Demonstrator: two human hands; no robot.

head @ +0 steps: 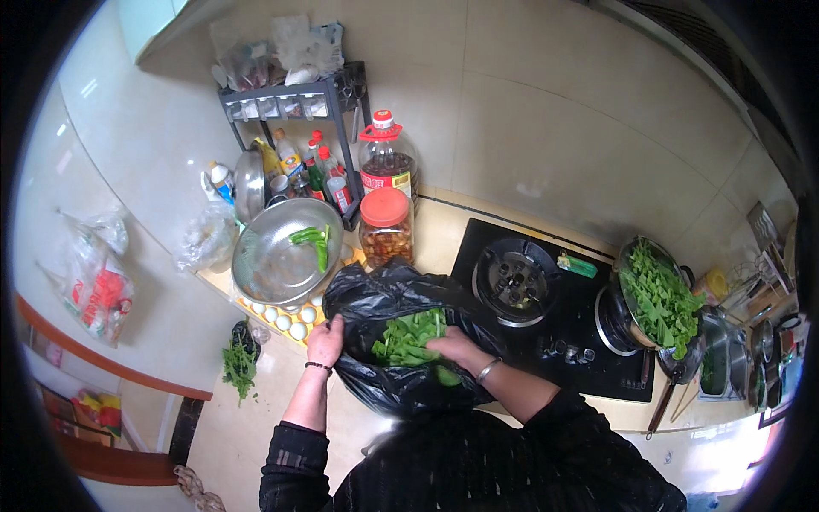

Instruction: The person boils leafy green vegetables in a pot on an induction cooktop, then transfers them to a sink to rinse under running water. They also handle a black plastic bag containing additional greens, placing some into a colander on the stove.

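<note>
A black plastic bag (397,397) gapes in front of me, with leafy greens (409,336) inside. My left hand (326,342) grips the bag's left rim, a beaded bracelet on its wrist. Inside the bag's right part, my right hand (457,349) has its fingers at the greens' stems; the fingertips are hidden among the leaves. A metal bangle circles that wrist. Behind the bag stand a metal strainer basin (275,256) holding green peppers (313,243) and a red-lidded jar (387,227). More leafy greens (662,294) fill a bowl at the right.
A black gas cooktop (576,345) lies to the right, before a sink (713,352). Eggs (297,331) sit in a tray beside the bag. A seasoning rack (281,96), bottles and a large jug (387,157) stand at the back. Greens (240,368) lie at the lower left.
</note>
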